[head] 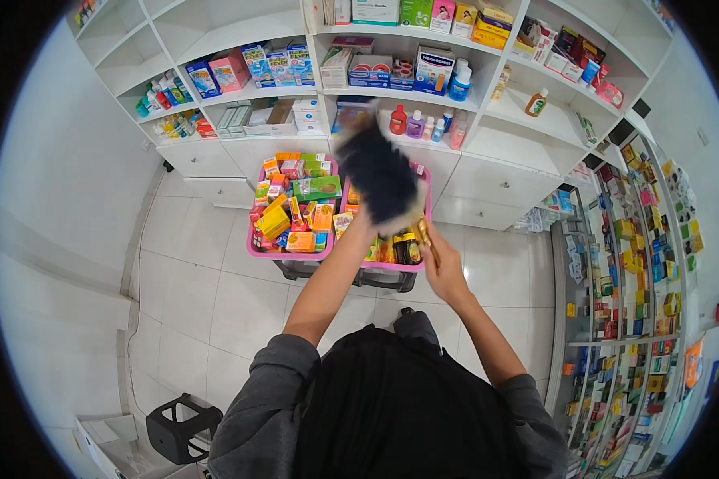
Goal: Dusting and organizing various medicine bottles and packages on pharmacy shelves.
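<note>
A dark blue duster (378, 170) with pale edges, blurred by motion, is held up over two pink baskets. My right hand (446, 269) grips its gold-coloured handle (428, 236). My left forearm (335, 272) reaches up to the duster's lower edge, which covers most of the left hand, so its fingers cannot be made out. Below, the left pink basket (290, 255) holds a heap of small product boxes. Partly hidden by the duster, the right pink basket (426, 185) contains more boxes and some dark bottles (406, 248) with yellow caps.
White shelving (395, 96) stocked with boxes and bottles stands ahead, above white drawers (503, 182). Glass display shelves (629, 269) full of packages run along the right. A dark stand (389, 278) supports the baskets. A black stool (183, 428) sits at lower left on the tiled floor (186, 287).
</note>
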`<action>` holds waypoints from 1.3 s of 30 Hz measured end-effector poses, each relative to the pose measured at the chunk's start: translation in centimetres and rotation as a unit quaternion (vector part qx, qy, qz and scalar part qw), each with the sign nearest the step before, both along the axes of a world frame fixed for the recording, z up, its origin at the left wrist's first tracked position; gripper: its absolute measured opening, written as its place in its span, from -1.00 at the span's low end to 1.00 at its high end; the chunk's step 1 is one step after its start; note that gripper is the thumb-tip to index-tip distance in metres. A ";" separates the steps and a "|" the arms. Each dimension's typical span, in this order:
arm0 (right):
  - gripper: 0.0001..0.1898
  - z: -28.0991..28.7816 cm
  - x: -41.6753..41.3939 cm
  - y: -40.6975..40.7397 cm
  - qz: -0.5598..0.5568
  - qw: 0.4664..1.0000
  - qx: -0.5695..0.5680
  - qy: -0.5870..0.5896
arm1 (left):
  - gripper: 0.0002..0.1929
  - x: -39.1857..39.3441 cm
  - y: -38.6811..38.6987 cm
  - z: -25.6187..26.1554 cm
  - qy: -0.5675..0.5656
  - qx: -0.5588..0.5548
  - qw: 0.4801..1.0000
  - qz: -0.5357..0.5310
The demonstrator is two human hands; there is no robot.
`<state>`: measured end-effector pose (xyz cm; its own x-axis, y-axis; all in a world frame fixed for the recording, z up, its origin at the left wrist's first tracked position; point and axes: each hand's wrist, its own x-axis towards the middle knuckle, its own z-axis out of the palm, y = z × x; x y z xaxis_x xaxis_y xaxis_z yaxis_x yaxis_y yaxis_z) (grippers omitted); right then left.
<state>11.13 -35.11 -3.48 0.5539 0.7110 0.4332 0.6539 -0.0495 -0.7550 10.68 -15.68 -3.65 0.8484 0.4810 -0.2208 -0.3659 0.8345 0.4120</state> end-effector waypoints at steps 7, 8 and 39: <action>-0.53 -0.4 -0.9 0.3 0.016 1.000 -0.009 -0.012 | -0.61 -0.8 0.3 -0.4 -0.330 -0.236 0.874 -0.269; -0.53 -0.5 -0.9 0.5 0.011 1.000 0.009 -0.025 | -0.59 -1.0 -0.1 0.0 -0.316 -0.200 0.892 -0.255; -0.53 0.8 0.9 -0.5 -0.088 0.995 0.012 0.033 | -0.54 -1.1 1.1 -1.7 -0.352 0.050 0.912 -0.206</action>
